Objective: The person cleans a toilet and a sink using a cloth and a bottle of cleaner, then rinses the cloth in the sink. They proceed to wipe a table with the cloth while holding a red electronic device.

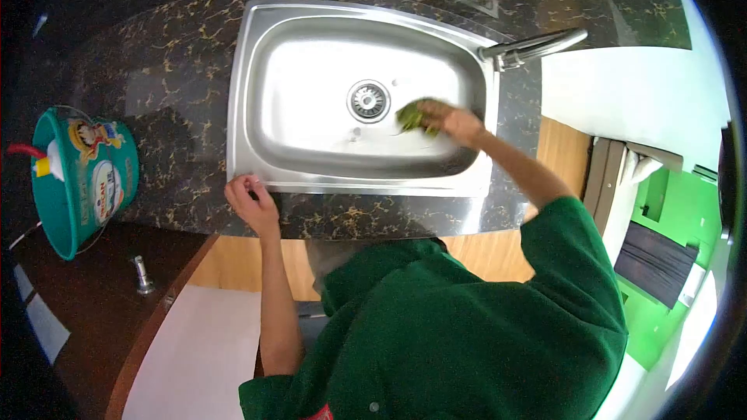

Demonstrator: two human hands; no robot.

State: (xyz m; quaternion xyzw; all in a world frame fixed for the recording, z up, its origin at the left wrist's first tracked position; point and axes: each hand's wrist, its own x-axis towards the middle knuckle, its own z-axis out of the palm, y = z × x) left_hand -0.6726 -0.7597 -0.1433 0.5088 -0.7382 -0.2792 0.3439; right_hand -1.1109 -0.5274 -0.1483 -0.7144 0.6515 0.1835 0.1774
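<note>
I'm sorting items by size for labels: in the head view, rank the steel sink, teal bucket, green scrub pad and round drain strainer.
1. Stainless steel sink
2. Teal plastic bucket
3. Green scrub pad and round metal drain strainer: alike, unranked.

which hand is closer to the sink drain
Right. The right hand is inside the sink, pressing a green scrub pad on the basin floor just beside the drain. The left hand rests outside on the sink's front rim, farther off.
</note>
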